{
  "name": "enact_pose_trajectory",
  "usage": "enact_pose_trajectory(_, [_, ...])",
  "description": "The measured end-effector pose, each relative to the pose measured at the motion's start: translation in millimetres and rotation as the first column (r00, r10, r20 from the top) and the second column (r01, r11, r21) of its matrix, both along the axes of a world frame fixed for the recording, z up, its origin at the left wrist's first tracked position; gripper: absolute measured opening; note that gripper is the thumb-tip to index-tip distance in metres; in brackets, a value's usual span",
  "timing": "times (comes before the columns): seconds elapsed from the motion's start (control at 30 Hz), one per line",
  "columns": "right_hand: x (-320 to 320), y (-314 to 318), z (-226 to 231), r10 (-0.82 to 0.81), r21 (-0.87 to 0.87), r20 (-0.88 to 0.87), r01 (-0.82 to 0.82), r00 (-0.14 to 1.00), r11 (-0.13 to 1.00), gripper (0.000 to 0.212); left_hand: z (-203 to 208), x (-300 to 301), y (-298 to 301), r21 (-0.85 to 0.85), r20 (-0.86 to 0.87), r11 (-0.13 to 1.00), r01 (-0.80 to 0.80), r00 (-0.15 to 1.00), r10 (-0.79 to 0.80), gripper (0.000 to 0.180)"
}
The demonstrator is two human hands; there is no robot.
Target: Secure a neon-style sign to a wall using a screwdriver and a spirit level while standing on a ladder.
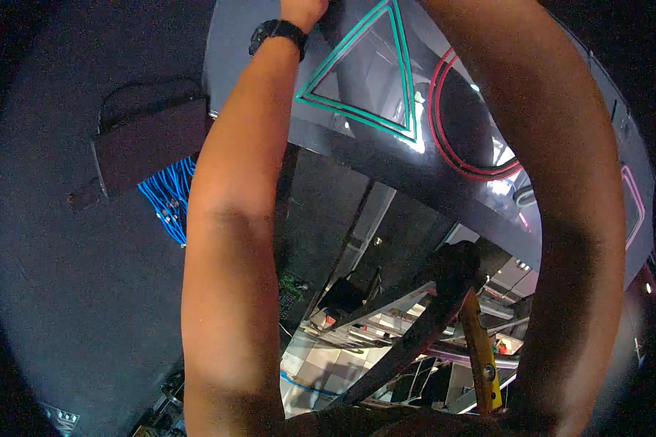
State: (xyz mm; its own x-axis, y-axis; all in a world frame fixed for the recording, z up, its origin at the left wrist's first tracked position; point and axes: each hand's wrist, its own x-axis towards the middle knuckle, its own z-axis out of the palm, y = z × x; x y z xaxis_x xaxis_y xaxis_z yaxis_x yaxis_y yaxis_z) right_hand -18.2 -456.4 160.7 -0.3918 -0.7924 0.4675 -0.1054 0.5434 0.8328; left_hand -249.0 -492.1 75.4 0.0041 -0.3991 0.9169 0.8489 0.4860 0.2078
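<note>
Both my arms reach up across the view. My left hand (304,9) is at the top edge, mostly cut off, beside a glossy grey panel (255,14); its fingers are hidden. A black watch (278,36) is on that wrist. My right forearm (554,131) passes over the panel's right part, and its hand lies beyond the top edge. The panel carries a green triangle outline (355,116), a red ring outline (436,120) and, far right, a pink outline (638,197). Whether either hand holds anything does not show.
A bundle of blue cables (169,193) hangs from a dark box (153,146) at left. Below the panel are a dark slanting bar (423,335) and a yellow bar with holes (481,357). Light floor tiles (332,371) show far below, among metal frames.
</note>
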Motion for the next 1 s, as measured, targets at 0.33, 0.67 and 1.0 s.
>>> enact_pose_trajectory(0.33, [-59,30,3,0.246,-0.007,-0.337,-0.263,0.909,0.965,0.022,-132,40,-16,0.115,-0.1,0.859,0.498,0.867,-0.489,0.044])
enact_pose_trajectory(0.67, [-40,35,3,0.249,-0.251,-0.283,-0.322,0.926,0.913,0.023,-344,221,22,0.187,0.296,0.754,0.629,0.696,-0.654,0.051])
enact_pose_trajectory(1.0, [129,331,-103,0.094,-0.378,-0.105,-0.127,0.99,0.917,0.038,-454,313,106,0.997,0.02,0.078,0.016,-0.998,-0.055,0.056])
